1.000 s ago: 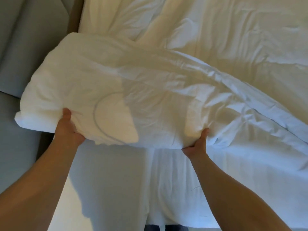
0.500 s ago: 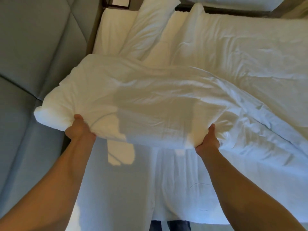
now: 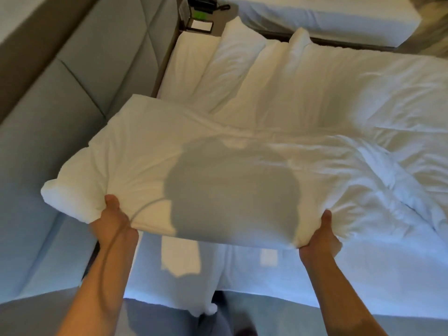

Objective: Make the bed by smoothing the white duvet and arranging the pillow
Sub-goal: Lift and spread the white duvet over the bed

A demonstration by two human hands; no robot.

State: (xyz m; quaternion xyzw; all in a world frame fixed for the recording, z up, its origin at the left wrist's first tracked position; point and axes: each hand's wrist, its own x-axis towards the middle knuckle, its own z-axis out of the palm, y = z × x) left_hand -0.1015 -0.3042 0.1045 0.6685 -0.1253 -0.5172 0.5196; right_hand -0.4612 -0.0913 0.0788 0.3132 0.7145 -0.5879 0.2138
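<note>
Both hands are clamped on the near edge of the white duvet (image 3: 218, 170). Left hand (image 3: 114, 219) pinches the corner by the headboard side, thumb on top, fingers tucked under. Right hand (image 3: 320, 238) bunches the same edge further along, thumb up, fabric gathered in the fist.

What changed over the last second: the held edge has gone up and forward, away from the body, toward the head of the bed. The lifted end now floats clear of the mattress sheet (image 3: 363, 275), which shows bare under it. The view has tilted up too, so the pillows (image 3: 232, 61) at the head of the bed are in frame where a second ago only duvet was visible. Grip points look unchanged on both sides.

What it means: this reads as the throw/spread stage, not smoothing yet. Duvet end is airborne at the headboard (image 3: 72, 98) side, and the rest lies rumpled across the bed to the right with heavy creases near (image 3: 388, 190). The head shadow falls on the middle of the lifted part.

Pillows lie untouched along the far side, partly under the duvet's far fold. One pillow looks propped at an angle, and I can't tell exactly how many there are.

Likely next: lay the edge down square to the headboard, then flatten the right-hand wrinkles. Risk: uneven pull leaves the corner skewed.
</note>
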